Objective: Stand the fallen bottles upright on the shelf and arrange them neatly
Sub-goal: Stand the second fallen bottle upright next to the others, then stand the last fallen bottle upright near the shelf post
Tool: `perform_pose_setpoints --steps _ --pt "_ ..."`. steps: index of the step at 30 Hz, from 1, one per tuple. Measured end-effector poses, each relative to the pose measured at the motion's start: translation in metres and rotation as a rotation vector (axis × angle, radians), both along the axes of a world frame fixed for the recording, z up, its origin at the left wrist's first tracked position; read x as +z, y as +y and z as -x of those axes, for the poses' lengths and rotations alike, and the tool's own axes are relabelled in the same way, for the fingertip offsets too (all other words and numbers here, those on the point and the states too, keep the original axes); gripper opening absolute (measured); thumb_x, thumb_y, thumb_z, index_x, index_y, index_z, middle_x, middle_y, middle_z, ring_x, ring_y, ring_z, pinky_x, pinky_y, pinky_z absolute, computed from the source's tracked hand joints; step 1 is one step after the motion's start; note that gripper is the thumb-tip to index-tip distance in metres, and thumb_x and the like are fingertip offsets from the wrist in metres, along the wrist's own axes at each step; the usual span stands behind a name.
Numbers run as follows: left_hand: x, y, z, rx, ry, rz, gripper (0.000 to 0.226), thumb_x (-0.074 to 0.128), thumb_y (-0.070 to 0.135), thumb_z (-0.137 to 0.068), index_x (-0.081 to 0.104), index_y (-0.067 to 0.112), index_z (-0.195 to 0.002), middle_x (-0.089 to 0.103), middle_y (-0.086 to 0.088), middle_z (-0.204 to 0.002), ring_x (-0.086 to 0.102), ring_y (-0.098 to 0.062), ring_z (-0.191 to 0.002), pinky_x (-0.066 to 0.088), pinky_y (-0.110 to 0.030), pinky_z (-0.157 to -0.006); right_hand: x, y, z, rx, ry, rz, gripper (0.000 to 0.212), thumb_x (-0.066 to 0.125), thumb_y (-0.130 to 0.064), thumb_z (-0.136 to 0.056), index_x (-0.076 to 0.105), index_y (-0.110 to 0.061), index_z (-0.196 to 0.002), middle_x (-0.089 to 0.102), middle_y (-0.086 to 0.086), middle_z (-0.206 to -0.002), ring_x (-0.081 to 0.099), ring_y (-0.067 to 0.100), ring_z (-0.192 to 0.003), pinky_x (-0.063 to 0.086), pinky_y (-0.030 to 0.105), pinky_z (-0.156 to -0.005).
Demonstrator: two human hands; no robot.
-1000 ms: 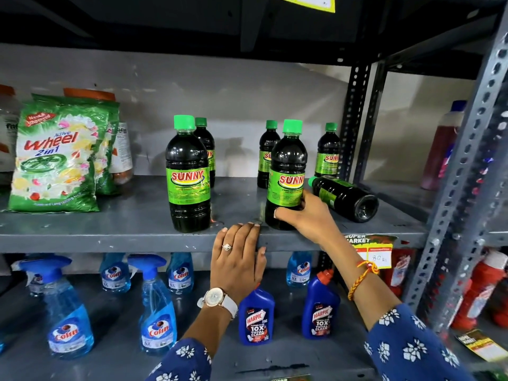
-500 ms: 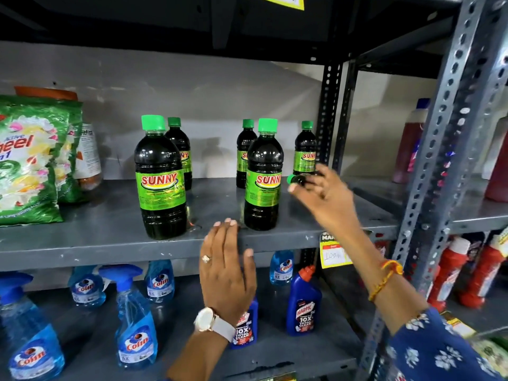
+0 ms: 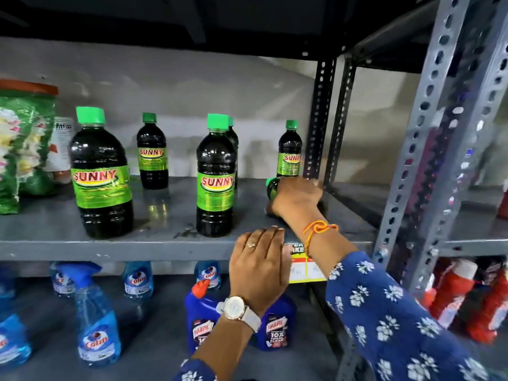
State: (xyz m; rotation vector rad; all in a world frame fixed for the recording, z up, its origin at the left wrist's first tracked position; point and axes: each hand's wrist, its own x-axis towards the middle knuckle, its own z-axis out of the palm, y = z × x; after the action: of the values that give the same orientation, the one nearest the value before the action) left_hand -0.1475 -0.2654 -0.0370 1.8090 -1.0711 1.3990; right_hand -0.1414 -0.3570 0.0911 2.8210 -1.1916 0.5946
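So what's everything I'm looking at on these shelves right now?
Upright Sunny bottles: five, dark with green caps, upper shelf; one mostly hidden behind another.
Fallen Sunny bottle: one, dark, lying at the shelf's right end.
Detergent pouch: green, far left.
Colin spray bottles: several, blue, lower shelf.
Harpic bottles: two, dark blue, lower shelf.
Red bottles: several, lower right.
Price tag: yellow, shelf edge.
Left hand: resting on shelf edge.
Right hand: grip on fallen bottle.
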Motion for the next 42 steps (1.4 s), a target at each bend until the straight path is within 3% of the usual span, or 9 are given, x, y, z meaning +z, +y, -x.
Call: perform_pose_setpoints --steps 5,9,14,20,26,30,33,38,42 --pt "-0.002 -0.004 -0.002 0.014 -0.031 0.039 0.038 0.038 0.026 -0.095 0.072 0.01 -0.101 0.071 -0.005 -0.102 0.064 -0.023 -0.094 0.043 -0.037 -0.086 -0.004 -0.012 0.016 0.049 -0.172 0.008 0.042 0.065 -0.027 -0.081 0.057 -0.01 -0.118 0.06 0.016 -0.122 0.041 0.037 -0.122 0.04 0.038 -0.092" --pt "-0.005 -0.006 -0.004 -0.012 -0.026 0.056 0.04 0.035 0.026 -0.097 0.072 0.01 -0.1 0.071 -0.004 -0.102 0.064 -0.023 -0.094 0.043 -0.037 -0.086 -0.006 -0.026 0.032 0.174 -0.638 -0.286 0.049 0.071 -0.043 -0.073 0.06 -0.018 -0.114 0.066 0.013 -0.108 0.039 0.033 -0.121 0.035 0.032 -0.088" --pt "-0.006 -0.006 -0.007 -0.015 -0.043 0.071 0.038 0.037 0.026 -0.096 0.072 0.011 -0.099 0.071 -0.003 -0.102 0.065 -0.022 -0.095 0.042 -0.036 -0.087 -0.021 -0.031 0.036 0.457 -1.062 -0.603 0.057 0.079 -0.03 -0.071 0.048 -0.018 -0.118 0.055 -0.017 -0.091 0.055 0.013 -0.096 0.036 0.016 -0.072" --pt "-0.006 -0.006 -0.006 -0.028 -0.026 0.059 0.039 0.035 0.026 -0.096 0.071 0.011 -0.101 0.07 -0.003 -0.103 0.063 -0.021 -0.096 0.04 -0.035 -0.088 -0.034 -0.043 0.045 0.541 -0.961 -0.628 0.072 0.083 -0.026 -0.066 0.03 -0.024 -0.116 0.05 -0.012 -0.107 0.05 0.014 -0.108 0.042 0.033 -0.095" --pt "-0.006 -0.005 -0.004 -0.026 -0.011 0.039 0.038 0.036 0.026 -0.096 0.07 0.011 -0.102 0.07 -0.003 -0.104 0.062 -0.02 -0.097 0.038 -0.033 -0.09 -0.034 -0.042 0.044 0.495 -0.906 -0.691 0.094 0.087 -0.035 -0.058 0.026 -0.018 -0.128 0.046 -0.001 -0.121 0.049 0.016 -0.112 0.042 0.033 -0.097" --pt "-0.003 -0.003 -0.004 -0.022 0.004 0.012 0.041 0.032 0.028 -0.097 0.071 0.012 -0.101 0.07 -0.002 -0.103 0.063 -0.019 -0.096 0.038 -0.033 -0.089 -0.034 -0.043 0.045 0.461 -0.931 -0.74 0.068 0.085 -0.018 -0.062 0.04 -0.017 -0.113 0.056 -0.007 -0.096 0.056 0.009 -0.089 0.044 0.024 -0.079" --pt "0.0 0.0 -0.003 -0.028 0.027 -0.002 0.045 0.029 0.03 -0.099 0.071 0.014 -0.099 0.071 0.0 -0.101 0.064 -0.017 -0.094 0.038 -0.032 -0.088 -0.035 -0.05 0.042 0.461 -1.0 -0.874 0.045 0.078 -0.011 -0.06 0.06 -0.013 -0.102 0.068 0.004 -0.096 0.064 0.025 -0.098 0.049 0.032 -0.084" --pt "0.002 0.001 -0.002 -0.041 0.037 -0.004 0.042 0.032 0.03 -0.098 0.072 0.014 -0.097 0.071 0.0 -0.1 0.065 -0.016 -0.093 0.038 -0.031 -0.088 -0.03 -0.048 0.04 0.451 -0.934 -0.85 0.073 0.088 -0.039 -0.045 0.058 -0.023 -0.11 0.066 0.006 -0.112 0.062 0.022 -0.105 0.048 0.037 -0.093" --pt "0.0 0.001 -0.005 -0.049 0.008 0.007 0.041 0.034 0.03 -0.097 0.071 0.015 -0.097 0.071 0.0 -0.1 0.065 -0.016 -0.093 0.039 -0.031 -0.087 -0.027 -0.051 0.044 0.407 -0.932 -0.82 0.07 0.087 -0.016 -0.057 0.042 -0.02 -0.11 0.064 0.006 -0.111 0.061 0.022 -0.101 0.048 0.038 -0.091"
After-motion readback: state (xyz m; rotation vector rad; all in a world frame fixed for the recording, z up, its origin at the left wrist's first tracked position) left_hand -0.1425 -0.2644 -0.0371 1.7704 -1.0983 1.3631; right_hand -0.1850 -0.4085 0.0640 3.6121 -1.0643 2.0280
